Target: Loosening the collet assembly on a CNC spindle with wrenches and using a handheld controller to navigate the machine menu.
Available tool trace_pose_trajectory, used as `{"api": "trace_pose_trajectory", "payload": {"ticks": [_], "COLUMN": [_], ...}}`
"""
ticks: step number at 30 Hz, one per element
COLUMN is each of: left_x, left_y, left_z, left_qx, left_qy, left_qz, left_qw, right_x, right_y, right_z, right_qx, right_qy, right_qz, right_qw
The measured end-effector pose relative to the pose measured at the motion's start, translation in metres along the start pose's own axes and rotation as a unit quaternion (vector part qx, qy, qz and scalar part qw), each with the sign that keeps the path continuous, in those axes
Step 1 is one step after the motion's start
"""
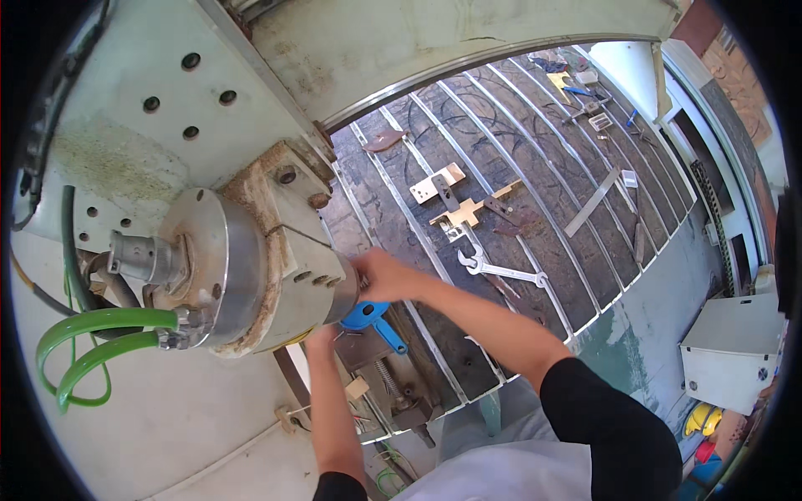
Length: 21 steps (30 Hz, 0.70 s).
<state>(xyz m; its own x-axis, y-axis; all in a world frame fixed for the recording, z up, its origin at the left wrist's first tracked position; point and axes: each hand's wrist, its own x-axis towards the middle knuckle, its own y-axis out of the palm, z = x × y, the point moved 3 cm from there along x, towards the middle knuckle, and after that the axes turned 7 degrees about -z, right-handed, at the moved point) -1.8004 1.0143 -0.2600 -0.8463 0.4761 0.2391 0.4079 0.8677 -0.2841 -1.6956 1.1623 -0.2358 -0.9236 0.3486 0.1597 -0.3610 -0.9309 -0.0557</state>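
Observation:
My right hand (382,275) is curled at the lower end of the machine spindle (305,284); its fingertips are partly hidden, so what they hold cannot be made out. Just under the spindle is my left hand (321,338), its fingers hidden behind the housing. A blue tool with a rounded head and a slotted handle (386,334) shows beside and below my hands; I cannot tell whether a hand touches it. To the right, an open-ended wrench (505,272) lies on the slotted machine bed (535,192).
Clamp plates (468,214) sit mid-bed, beyond the wrench. Further right lies a flat metal bar (591,203). A vise-like fixture with a screw (388,380) stands below my hands. Green hoses (109,317) loop left of the spindle. A white box (731,351) stands right of the bed.

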Motion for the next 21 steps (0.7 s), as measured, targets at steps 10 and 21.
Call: {"api": "trace_pose_trajectory", "payload": {"ticks": [10,21], "left_x": [-0.018,0.006], "left_y": [0.031,0.024], "left_z": [-0.016,-0.016], "left_qx": [-0.165,-0.280], "left_qy": [-0.038,-0.147], "left_qz": [-0.085,0.116], "left_qw": [0.982,0.941], "right_x": [-0.014,-0.006], "right_y": [0.009,0.010], "right_z": [0.000,0.000], "right_qx": [-0.022,-0.055], "right_qy": [-0.072,-0.076], "right_qz": [-0.214,-0.101], "right_qw": [0.974,0.990]}}
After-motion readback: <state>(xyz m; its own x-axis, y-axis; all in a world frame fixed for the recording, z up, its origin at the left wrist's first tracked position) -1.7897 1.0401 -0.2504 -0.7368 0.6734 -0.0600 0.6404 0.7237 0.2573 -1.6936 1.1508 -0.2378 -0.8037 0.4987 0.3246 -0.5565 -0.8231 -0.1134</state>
